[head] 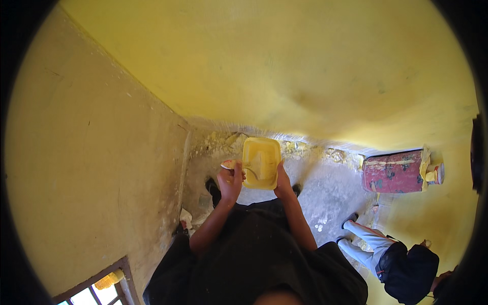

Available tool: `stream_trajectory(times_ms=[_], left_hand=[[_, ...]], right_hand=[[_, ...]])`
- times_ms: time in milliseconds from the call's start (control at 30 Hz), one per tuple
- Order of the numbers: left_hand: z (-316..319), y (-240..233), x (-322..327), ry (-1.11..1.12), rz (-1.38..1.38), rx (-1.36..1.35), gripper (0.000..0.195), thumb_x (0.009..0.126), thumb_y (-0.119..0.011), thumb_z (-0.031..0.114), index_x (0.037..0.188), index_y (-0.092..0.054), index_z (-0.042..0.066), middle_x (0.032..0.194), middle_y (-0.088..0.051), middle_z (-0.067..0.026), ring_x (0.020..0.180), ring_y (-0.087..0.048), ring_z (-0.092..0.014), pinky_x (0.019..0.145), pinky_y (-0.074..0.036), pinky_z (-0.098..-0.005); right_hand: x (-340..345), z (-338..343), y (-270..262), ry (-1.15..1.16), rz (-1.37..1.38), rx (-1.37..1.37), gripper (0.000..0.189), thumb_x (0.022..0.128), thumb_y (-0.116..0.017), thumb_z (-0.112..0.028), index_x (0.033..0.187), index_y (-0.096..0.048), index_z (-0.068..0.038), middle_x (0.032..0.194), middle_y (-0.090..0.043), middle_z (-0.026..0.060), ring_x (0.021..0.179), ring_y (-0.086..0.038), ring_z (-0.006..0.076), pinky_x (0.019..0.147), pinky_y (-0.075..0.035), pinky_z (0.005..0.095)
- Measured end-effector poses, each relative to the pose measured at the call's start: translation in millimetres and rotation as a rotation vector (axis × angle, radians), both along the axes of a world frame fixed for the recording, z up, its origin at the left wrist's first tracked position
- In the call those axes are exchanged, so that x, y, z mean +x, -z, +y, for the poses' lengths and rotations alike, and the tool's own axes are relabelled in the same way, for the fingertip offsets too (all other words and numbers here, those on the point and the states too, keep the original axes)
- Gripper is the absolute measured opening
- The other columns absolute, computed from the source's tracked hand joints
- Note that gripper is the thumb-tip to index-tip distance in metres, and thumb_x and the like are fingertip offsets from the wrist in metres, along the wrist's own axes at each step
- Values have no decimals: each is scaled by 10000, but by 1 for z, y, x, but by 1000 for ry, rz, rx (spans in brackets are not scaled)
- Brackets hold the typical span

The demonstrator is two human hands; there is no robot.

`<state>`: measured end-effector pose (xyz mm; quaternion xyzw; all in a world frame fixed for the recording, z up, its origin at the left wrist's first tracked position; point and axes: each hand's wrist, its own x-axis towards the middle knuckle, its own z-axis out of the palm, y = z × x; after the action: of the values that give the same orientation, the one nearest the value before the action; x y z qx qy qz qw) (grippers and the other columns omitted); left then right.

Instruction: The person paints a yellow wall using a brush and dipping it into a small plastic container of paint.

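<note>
My left hand (231, 182) is closed around the handle of a paint tool, perhaps a roller frame (251, 168), whose bent metal part reaches over the tray. A yellow plastic paint tray (277, 152) with yellow paint in it lies in front of my body. The right side of this tray is gripped by my right hand (283, 178). A pale piece with red marks (228, 164) sticks out at the left of my left hand; whether it is part of the handle I cannot tell. The fingers of my right hand are partly hidden by the tray's edge.
Yellow walls (289, 68) meet in a corner ahead, with flaked paint and rubble (225, 143) along the floor's edge. At the right stands a red patterned drum (394, 173) with a paint can (435, 174) on it. Another person (404, 263) stands lower right. A barred window (100, 291) is lower left.
</note>
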<state>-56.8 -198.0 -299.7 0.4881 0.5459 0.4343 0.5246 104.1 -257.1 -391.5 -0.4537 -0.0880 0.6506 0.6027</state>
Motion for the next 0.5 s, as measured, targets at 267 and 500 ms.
stream_trajectory(times_ms=[267,500], left_hand=[[32,-13,-4,73,-100,13,280,943,-580,212,751,-572,8,591,-563,-16,491,-539,-84,458,-427,-248],[28,-64,-1,104,425,457,137,899,-606,107,800,-597,12,520,-516,-56,435,-528,-133,426,-403,-293]], right_hand=[[4,-3,1,-50,-152,90,664,990,-233,-529,1439,-284,-43,1385,-448,103,1240,-472,205,1029,-405,338],[6,-6,-21,-40,-89,75,681,983,-265,-537,1448,-269,-39,1401,-431,110,1260,-454,210,1040,-392,345]])
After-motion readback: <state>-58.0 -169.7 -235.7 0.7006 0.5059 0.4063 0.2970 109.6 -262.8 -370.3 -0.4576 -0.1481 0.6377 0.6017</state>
